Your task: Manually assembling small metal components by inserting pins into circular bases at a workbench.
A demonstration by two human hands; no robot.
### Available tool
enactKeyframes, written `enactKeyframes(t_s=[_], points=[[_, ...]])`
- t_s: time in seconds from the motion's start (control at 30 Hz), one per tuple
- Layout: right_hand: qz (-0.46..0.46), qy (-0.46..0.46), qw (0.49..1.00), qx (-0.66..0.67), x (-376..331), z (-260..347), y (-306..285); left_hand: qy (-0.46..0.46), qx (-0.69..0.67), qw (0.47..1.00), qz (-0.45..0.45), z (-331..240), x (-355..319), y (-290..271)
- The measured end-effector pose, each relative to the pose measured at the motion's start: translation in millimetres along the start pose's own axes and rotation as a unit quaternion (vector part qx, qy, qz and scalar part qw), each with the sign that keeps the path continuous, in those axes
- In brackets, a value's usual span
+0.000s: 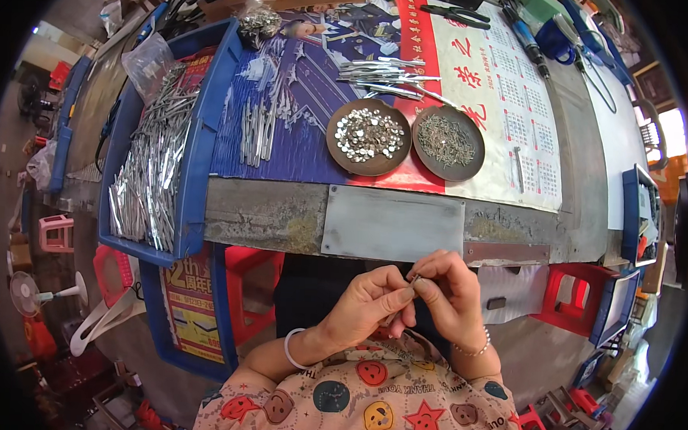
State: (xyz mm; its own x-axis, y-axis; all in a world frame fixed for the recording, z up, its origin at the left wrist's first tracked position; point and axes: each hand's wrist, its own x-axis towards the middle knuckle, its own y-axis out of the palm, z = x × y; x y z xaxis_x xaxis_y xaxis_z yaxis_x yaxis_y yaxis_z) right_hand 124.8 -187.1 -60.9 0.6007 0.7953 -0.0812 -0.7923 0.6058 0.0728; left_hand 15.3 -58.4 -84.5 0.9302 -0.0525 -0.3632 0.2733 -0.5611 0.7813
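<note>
My left hand [379, 301] and my right hand [449, 296] meet in front of the bench edge, thumbs and fingers pinched together. Between the fingertips is something small, perhaps metal, mostly hidden by the fingers. Beyond them on the bench stands a round brown dish [367, 166] of small shiny silver discs [369, 132]. Touching its right side is a second dish [478, 160] filled with tiny pin-like metal pieces [445, 141]. Slim silver metal pieces lie in a row [257, 132] to the left, and more form a pile [383, 71] behind the dishes.
A blue crate [199, 145] heaped with slim metal pieces [152, 185] stands at the left. A metal plate [393, 223] is fixed at the bench's front edge. Black-handled pliers [457, 16] and a blue corded tool [526, 39] lie at the back. Red stools [576, 299] stand below.
</note>
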Motion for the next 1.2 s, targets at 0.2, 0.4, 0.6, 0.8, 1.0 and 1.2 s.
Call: enactKeyframes(t_s=[0.2,0.4,0.6,0.8,1.0,1.2], points=[[0.072,-0.024,0.988,0.131,7.2,-7.8,-1.0,0.002,0.023,1.0,-0.008,-7.5,-12.8,10.0],[0.144,-0.121,0.98,-0.063,12.1,9.7,-7.8,-0.004,-0.006,1.0,0.011,-7.6,-25.9,5.7],[0.115,0.058,0.954,0.271,17.5,-27.9,28.2,-0.014,-0.01,0.991,0.131,-26.5,-37.1,36.8],[0.573,0.026,0.814,0.093,53.9,-73.1,153.0,-0.048,-0.025,0.951,0.305,3.0,-2.3,100.9],[0.618,-0.088,0.78,0.039,39.8,-76.1,187.4,-0.049,-0.074,0.957,0.276,11.8,-2.0,99.4],[0.573,-0.087,0.808,0.105,33.3,-85.9,185.1,-0.077,-0.097,0.971,0.203,19.8,5.1,83.0]])
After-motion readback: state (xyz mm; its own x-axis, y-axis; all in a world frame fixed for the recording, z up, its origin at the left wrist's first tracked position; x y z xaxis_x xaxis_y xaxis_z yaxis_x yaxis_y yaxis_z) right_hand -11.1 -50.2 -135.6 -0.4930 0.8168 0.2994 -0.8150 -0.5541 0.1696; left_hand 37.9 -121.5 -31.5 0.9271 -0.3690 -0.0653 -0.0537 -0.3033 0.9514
